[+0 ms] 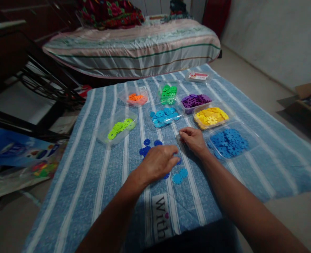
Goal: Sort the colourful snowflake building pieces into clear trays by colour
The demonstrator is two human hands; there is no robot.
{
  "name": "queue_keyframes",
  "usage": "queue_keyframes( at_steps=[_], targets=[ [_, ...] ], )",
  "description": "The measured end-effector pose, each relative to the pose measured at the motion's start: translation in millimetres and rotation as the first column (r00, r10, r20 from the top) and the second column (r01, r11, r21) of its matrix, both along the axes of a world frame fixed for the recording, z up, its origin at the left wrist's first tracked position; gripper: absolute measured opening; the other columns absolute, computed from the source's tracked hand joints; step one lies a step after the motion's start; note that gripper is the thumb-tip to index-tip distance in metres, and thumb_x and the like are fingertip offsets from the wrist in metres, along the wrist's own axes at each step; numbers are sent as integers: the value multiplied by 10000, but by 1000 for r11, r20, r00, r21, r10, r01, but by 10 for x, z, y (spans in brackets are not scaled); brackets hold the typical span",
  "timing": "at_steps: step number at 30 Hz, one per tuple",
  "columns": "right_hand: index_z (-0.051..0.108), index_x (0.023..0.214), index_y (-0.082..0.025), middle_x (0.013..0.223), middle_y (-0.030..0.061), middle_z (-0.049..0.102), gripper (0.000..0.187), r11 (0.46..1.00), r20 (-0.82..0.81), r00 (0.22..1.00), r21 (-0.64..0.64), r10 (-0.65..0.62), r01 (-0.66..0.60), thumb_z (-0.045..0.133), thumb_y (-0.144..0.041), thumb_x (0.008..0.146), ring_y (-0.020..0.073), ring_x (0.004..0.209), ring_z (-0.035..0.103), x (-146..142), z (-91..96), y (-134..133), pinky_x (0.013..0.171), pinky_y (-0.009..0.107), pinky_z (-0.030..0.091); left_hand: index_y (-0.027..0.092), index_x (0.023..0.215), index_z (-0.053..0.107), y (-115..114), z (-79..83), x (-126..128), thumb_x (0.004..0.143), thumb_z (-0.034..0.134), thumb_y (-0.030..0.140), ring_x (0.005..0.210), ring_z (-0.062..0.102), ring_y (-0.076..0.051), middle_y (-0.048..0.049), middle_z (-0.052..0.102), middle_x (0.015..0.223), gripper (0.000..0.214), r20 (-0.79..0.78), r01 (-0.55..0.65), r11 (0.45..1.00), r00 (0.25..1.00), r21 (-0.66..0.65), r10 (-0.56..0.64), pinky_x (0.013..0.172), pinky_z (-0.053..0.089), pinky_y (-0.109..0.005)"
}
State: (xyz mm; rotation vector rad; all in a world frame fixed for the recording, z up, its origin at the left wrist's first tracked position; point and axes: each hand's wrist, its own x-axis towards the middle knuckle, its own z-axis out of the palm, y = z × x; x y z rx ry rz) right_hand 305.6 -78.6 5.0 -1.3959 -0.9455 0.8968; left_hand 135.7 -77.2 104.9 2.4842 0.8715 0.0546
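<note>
My left hand (160,160) is over a loose group of dark blue flower-shaped plastic discs (145,151) on the striped cloth. Its thumb and forefinger curve around a dark blue disc (178,161), partly hidden by the fingers. To its right, my right hand (194,140) is held low over the cloth with its fingers curled together; whatever is in them, if anything, is hidden. Just below my left hand lie lighter blue discs (180,176). Right of my right hand stands a clear tub (254,140) of blue discs (229,142).
Clear tubs hold lime discs (121,128), orange discs (136,97), green discs (168,94), light blue discs (163,116), purple discs (195,101) and yellow discs (210,117). A lidded box (198,76) is at the back. Beyond stands a bed (134,52); a chair (36,95) is left.
</note>
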Motion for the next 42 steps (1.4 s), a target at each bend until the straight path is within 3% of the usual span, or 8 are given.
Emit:
queue_keyframes(
  at_steps=[2,7,15,22,27,33,39,42],
  targets=[
    [663,708,-186,514,-23,599,166,1000,-6,1000,-4,0,0,617,-345,713,142,476,554,1,-12,5,501,254,434,181,763,618,-179,-117,-79,811,605,219,703,606,-186,-24,634,733,63,-140,120,990,982,-75,-130,623,430,-281],
    [667,713,-182,528,-21,604,176,1000,-2,1000,-9,-1,1,621,-352,706,145,491,569,2,-26,3,510,255,451,178,936,606,-409,-287,-146,798,633,288,889,613,-249,-73,647,959,179,-293,118,991,947,-70,-133,721,448,-318],
    [655,689,-179,513,-25,594,175,1000,-2,1000,0,-3,3,625,-351,688,142,468,562,-10,13,-7,482,248,439,187,804,556,-380,-285,-158,795,577,255,728,562,-167,-13,611,805,72,-215,61,989,972,-137,-90,628,367,-261],
    [664,713,-176,517,-24,599,191,1000,14,1000,-8,-5,5,618,-361,703,146,475,572,-9,-19,2,493,250,439,172,611,467,-290,-335,-186,806,545,299,581,457,-104,35,485,598,246,-98,-21,939,995,-343,-14,541,286,-228],
    [662,723,-176,523,-27,598,178,1000,6,1000,-7,-10,10,615,-347,710,142,478,576,-12,-51,16,498,245,436,169,580,474,-226,-342,-180,810,540,319,550,446,-96,44,466,559,282,-38,-69,919,998,-388,59,523,288,-227],
    [667,727,-177,529,-25,601,171,1000,39,999,10,8,-8,606,-336,720,140,485,569,-5,-75,22,505,246,436,171,542,492,89,-122,-36,778,570,320,494,428,-85,46,464,511,290,172,-179,939,956,-293,236,486,319,-216],
    [665,717,-184,554,-22,611,177,1000,30,1000,4,2,-3,612,-353,712,148,499,589,-4,-61,21,513,252,447,143,662,599,692,176,259,799,542,386,467,496,-83,9,588,573,285,498,-414,876,721,-249,482,477,394,-200],
    [662,708,-186,548,-20,609,176,1000,46,999,2,10,-11,603,-351,718,152,505,592,-1,-52,23,519,255,449,140,700,623,743,109,255,797,548,382,474,517,-91,5,603,579,272,445,-404,879,758,-253,477,478,409,-203]
  ],
)
